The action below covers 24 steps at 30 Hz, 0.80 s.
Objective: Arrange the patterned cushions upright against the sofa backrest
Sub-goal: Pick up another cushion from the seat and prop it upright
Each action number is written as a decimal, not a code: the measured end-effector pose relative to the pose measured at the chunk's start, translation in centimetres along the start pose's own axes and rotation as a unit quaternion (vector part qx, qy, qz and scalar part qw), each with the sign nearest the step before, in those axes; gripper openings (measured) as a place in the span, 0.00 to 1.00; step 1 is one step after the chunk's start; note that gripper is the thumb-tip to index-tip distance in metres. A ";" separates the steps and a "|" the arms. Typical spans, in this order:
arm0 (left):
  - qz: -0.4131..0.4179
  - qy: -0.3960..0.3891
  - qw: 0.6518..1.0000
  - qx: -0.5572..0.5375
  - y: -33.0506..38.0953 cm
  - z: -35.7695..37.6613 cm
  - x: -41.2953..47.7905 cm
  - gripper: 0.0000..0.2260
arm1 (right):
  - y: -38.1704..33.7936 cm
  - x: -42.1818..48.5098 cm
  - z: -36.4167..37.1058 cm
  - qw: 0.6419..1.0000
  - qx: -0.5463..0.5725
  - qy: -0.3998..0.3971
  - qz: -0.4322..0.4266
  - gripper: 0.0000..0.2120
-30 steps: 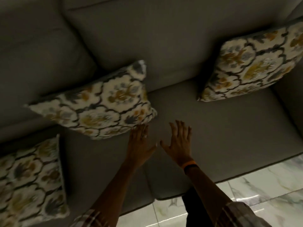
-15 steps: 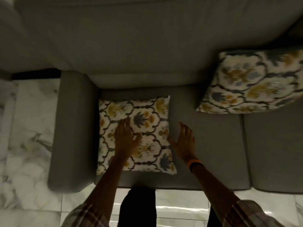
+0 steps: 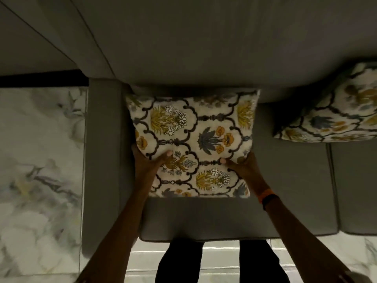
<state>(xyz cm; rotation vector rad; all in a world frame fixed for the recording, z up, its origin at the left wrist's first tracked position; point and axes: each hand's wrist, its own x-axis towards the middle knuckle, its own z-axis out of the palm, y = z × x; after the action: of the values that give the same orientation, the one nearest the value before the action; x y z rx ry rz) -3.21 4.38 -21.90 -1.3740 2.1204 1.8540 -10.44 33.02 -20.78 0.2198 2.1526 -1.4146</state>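
Cushion (image 3: 193, 139) now raised between both hands.

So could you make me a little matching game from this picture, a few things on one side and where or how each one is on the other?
Things:
1. cushion in the middle
2. cushion at the right edge
3. orange wristband
4. marble floor

Places or states:
A. on the right wrist
B. left of the sofa armrest
C. gripped at both sides by left hand and right hand
D. leaning against the backrest, untouched

Pairs: 1-C, 2-D, 3-A, 4-B
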 end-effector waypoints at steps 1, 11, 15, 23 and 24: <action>0.052 0.022 0.998 -0.005 1.4 -0.2 0.5 0.50 | -0.8 0.3 -0.3 1.000 -0.010 0.004 -0.017 0.37; 0.158 -0.087 0.983 0.022 7.5 -0.2 7.7 0.42 | -7.3 7.9 0.1 0.994 0.003 0.017 -0.110 0.43; 0.153 -0.065 0.986 0.012 6.2 -0.5 7.4 0.41 | -6.0 8.0 0.3 0.994 0.013 0.050 -0.094 0.46; 0.012 0.010 0.999 0.043 1.6 2.4 3.8 0.52 | -3.9 8.6 0.8 0.997 -0.012 0.033 -0.067 0.56; -0.033 0.011 0.998 0.059 0.4 3.3 2.5 0.53 | -3.2 7.8 0.9 0.997 -0.029 0.034 -0.055 0.57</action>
<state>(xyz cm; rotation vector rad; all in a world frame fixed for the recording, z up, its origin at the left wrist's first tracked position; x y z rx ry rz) -6.67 5.51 -23.85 -1.4264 2.1273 1.6689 -17.94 29.63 -22.62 0.1302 2.2889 -1.4200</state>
